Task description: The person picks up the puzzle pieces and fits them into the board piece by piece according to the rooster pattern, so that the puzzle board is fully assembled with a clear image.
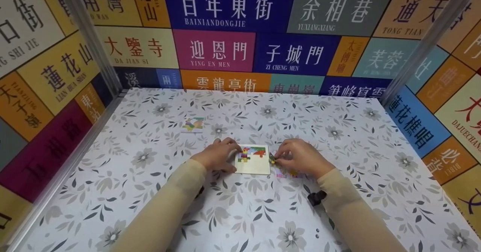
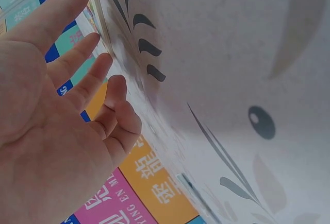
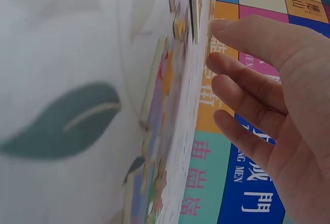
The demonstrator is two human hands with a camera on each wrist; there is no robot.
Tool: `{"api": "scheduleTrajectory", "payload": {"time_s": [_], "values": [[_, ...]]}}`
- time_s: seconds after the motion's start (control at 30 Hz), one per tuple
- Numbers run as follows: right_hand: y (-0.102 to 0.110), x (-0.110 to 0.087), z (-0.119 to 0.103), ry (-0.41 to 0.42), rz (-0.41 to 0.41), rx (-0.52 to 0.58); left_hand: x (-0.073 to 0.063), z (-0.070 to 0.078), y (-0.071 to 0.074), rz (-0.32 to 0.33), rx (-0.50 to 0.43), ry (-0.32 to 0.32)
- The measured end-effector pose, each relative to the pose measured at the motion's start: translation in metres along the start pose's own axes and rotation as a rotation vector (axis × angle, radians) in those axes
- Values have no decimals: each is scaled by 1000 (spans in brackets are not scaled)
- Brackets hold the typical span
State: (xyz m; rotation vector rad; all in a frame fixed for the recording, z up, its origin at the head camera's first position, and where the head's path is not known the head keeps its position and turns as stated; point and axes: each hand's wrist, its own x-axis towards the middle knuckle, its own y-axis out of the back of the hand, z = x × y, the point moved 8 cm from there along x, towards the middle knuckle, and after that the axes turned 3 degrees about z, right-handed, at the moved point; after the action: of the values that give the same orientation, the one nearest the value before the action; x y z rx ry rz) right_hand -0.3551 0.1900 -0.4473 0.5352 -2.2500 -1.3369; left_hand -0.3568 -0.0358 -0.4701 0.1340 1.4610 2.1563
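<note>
A white puzzle tray (image 1: 253,166) lies flat on the table, with joined pieces along its top and upper left, including a colourful bird figure. My left hand (image 1: 216,155) rests at the tray's left side, its thumb near the lower corner and a fingertip near the upper one. In the left wrist view the thumb touches the tray's edge and the other fingers are loosely bent. My right hand (image 1: 302,157) pinches a small puzzle piece (image 1: 272,159) between thumb and forefinger, just beside the tray's right edge. Several loose puzzle pieces (image 1: 284,173) lie beneath that hand, partly hidden.
A small picture card (image 1: 192,125) lies farther back on the left. Leaf-and-flower patterned covering spreads over the table (image 1: 240,214). Panels with printed place names (image 1: 221,50) stand around the back and sides. A dark device (image 1: 316,198) sits at the right wrist.
</note>
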Motion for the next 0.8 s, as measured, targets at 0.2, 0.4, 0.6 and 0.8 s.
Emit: {"api": "scheduleTrajectory", "payload": {"time_s": [0.2, 0.4, 0.6, 0.8], "values": [[-5, 5, -6, 14, -2, -17, -1, 3, 2, 15, 8, -35], [-10, 9, -10, 22, -4, -24, -1, 3, 2, 28, 17, -59], [-14, 13, -14, 40, -19, -32, 0, 4, 2, 34, 26, -65], [-15, 16, -19, 45, -30, -32, 1, 2, 0, 14, 30, -25]]}}
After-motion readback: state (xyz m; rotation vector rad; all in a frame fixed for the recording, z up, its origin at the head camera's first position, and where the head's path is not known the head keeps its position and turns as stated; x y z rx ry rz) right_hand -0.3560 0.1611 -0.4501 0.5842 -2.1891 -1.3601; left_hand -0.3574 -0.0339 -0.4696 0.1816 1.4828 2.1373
